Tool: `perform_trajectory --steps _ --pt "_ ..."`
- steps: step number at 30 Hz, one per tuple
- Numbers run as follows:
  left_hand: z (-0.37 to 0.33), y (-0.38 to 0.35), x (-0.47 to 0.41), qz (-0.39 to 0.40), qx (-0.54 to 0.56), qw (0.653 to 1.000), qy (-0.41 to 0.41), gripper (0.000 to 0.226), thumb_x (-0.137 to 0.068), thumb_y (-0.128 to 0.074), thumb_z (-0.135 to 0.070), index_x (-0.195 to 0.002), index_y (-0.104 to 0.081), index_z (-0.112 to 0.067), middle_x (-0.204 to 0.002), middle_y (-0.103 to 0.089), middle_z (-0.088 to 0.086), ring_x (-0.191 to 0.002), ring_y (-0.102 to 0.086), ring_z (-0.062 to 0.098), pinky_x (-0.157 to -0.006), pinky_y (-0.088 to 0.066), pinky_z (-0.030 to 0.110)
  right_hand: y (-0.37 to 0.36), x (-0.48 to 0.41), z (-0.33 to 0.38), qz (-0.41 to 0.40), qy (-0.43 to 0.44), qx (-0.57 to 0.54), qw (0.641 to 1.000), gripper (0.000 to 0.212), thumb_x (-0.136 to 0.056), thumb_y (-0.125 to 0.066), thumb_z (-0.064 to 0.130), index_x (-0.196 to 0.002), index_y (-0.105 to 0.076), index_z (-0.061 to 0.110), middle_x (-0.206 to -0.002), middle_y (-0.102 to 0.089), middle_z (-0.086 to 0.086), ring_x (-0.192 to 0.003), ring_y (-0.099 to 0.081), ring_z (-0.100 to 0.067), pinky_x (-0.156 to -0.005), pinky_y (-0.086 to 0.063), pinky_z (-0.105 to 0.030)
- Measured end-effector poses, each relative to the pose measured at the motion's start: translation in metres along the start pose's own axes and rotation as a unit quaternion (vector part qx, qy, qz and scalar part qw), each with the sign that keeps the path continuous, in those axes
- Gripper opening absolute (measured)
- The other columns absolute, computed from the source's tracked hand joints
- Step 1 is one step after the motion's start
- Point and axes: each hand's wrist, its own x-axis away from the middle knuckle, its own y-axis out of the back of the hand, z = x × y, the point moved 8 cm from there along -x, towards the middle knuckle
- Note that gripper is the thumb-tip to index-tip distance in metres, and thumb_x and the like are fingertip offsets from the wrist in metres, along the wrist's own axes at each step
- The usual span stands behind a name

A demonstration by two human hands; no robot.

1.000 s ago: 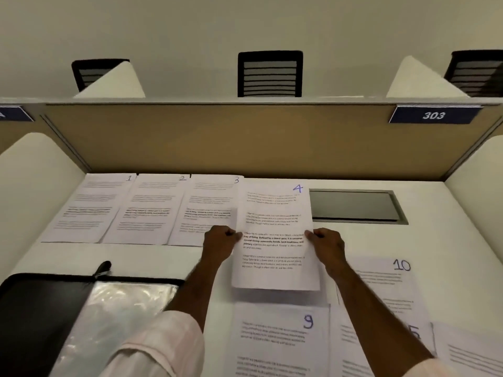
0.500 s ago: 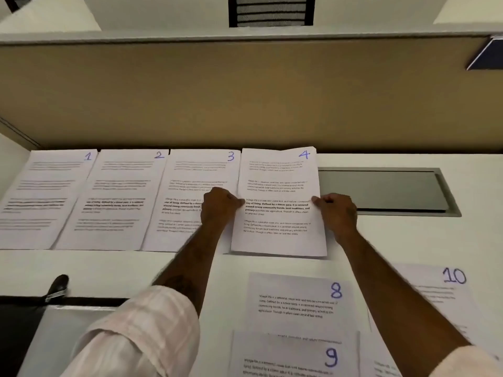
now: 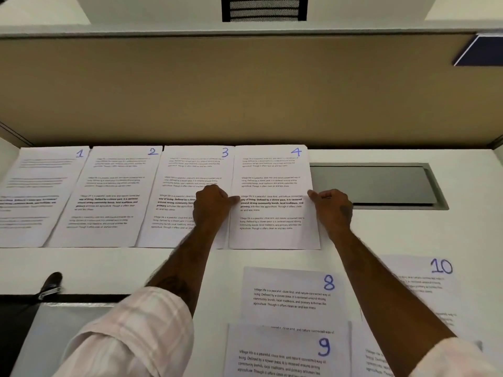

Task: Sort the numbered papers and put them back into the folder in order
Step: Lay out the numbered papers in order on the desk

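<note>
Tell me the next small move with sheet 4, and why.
Probably release sheet 4: it looks laid flat, lined up right of sheet 3 in the numbered row, while the left hand and right hand pinch its side edges.

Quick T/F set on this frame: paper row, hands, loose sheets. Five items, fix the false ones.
1. Sheet 4 lies directly right of sheet 3 in the back row. True.
2. Sheet 4 is at the far left of that row. False: sheet 1 is far left, and sheet 4 is at the right end.
3. The left hand and right hand hold sheet 4 by its side edges. True.
4. Sheet 9 covers the near part of sheet 8. True.
5. Sheet 8 is in the back row. False: it lies apart from the row, nearer the person.
</note>
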Motion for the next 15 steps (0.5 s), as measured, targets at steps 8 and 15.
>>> perform_trajectory --steps 8,15 --pt "-0.011 0.02 0.083 -0.02 -0.084 0.981 -0.172 0.061 -0.087 -0.067 -0.048 -0.134 -0.052 -0.013 -0.136 -0.052 0.009 -0.126 -0.047 0.028 -0.1 -0.041 0.046 0.034 0.085 -0.018 0.022 0.134 0.167 0.977 0.058 -0.091 -0.054 0.054 -0.136 -0.047 0.018 -0.142 -0.044 -0.006 -0.126 -0.046 -0.024 -0.099 -0.041 -0.036" --pt "0.001 0.026 0.19 -0.018 -0.211 0.94 -0.266 0.085 -0.086 -0.06 -0.059 -0.15 -0.034 -0.008 -0.158 -0.026 0.019 -0.145 -0.025 0.039 -0.11 -0.026 0.062 0.075 0.182 -0.057 0.062 0.174 0.338 0.923 0.086 -0.086 -0.028 0.074 -0.155 -0.009 0.025 -0.163 0.002 -0.009 -0.15 0.001 -0.027 -0.119 -0.009 -0.049"
